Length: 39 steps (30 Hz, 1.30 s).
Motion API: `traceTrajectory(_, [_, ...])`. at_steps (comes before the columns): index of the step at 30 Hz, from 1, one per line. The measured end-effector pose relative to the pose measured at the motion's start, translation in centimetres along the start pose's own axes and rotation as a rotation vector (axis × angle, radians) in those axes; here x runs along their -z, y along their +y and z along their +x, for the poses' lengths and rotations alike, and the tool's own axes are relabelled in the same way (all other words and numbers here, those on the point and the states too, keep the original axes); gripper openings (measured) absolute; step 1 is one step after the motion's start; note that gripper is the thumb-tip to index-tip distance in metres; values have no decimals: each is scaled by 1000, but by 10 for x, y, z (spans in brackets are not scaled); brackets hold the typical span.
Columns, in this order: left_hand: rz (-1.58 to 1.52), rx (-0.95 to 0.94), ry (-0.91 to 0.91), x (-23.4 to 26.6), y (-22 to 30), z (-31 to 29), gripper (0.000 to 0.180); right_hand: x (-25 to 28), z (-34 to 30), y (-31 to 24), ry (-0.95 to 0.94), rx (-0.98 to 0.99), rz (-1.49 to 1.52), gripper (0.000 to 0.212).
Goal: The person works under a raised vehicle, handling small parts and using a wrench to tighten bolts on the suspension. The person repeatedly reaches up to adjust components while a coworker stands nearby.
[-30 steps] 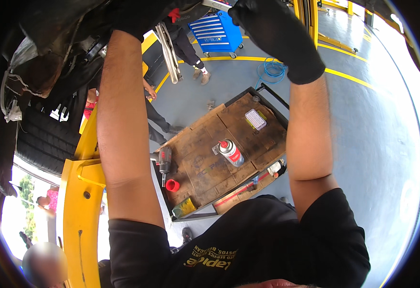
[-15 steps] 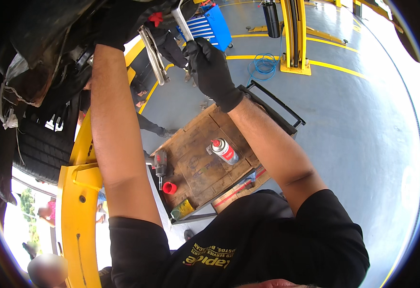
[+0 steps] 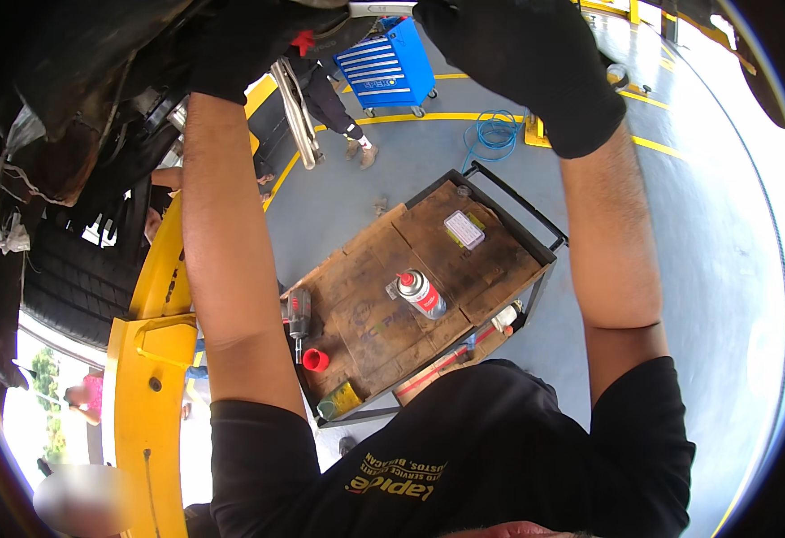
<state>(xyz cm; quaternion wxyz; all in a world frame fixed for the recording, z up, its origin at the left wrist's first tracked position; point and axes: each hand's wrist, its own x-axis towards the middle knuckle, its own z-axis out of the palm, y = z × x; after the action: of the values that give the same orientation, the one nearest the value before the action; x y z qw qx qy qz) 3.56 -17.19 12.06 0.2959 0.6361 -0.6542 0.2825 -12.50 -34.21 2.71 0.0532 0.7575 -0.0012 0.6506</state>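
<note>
Raised at the top of the head view, my right hand in a black glove grips the end of a silver wrench. The wrench lies nearly level, and its far end meets the dark car underside. My left hand, also gloved in black, reaches up among the dark parts; its fingers are lost in shadow. Close by it shows a small red piece. A silver two-handled tool, like locking pliers, hangs down beside my left wrist. What my left hand touches is hidden.
Below stands a cart with a spray can, an impact wrench, a red cap, a yellow-green can and a small box. A yellow lift post and tire are left. A person stands near a blue tool cabinet.
My right hand has swung up and to the right with the wrench, which has turned from steep to nearly level. The left hand has shifted only slightly.
</note>
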Motion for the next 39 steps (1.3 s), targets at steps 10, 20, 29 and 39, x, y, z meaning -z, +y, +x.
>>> traceTrajectory(10, [50,33,51,-2,-16,-1,50,-60,-44,3,-69,-152,240,17])
traceTrajectory(20, [134,-29,88,11,-16,-5,47,-115,-90,-72,135,-590,792,18])
traceTrajectory(29, [234,-147,190,-8,-8,7,47,2,-1,8,0,56,-12,13])
traceTrajectory(39, [40,-96,91,-21,8,16,48,24,48,24,16,316,-227,18])
